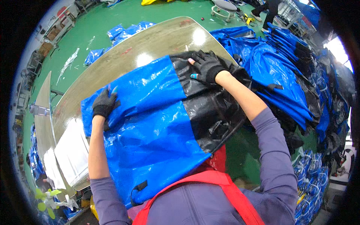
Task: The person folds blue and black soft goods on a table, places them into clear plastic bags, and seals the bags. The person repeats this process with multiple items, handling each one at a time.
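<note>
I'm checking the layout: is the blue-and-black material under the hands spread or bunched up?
Spread, though wrinkled: the blue-and-black material lies broad over the table, left hand on blue, right hand on black.

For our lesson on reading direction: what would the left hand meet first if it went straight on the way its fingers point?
Beyond the edge of the blue-and-black tarpaulin beneath it, the left hand would probably meet bare tabletop first, though depth is unclear.
</note>
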Available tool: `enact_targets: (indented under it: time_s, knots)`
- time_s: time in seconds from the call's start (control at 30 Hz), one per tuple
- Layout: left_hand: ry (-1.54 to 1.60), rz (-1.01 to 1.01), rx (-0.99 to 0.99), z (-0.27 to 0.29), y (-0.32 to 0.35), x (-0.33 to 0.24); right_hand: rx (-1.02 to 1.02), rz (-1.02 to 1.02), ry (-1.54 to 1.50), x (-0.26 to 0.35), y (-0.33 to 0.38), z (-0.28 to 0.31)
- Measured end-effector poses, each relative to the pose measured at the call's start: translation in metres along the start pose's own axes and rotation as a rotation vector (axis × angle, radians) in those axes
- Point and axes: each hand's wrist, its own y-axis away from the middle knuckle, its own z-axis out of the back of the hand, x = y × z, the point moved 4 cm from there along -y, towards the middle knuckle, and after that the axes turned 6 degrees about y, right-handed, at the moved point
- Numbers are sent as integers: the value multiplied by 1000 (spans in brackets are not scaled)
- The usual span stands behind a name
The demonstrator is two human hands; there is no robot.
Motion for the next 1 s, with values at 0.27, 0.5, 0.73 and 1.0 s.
enact_targets:
  time_s: [0.27,0.5,0.73,1.0]
  knots:
    - [424,-529,-199,13,-19,-213,348,433,-317,86,168,101]
    - [348,-769,-237,-20,-6,-199,257,275,-921,21,42,-3]
    - [1087,151,548,-75,220,70,290,-123,-767,1,44,-43]
    - [1116,699,-507,-65,308,45,294,-67,-779,-1,33,-49]
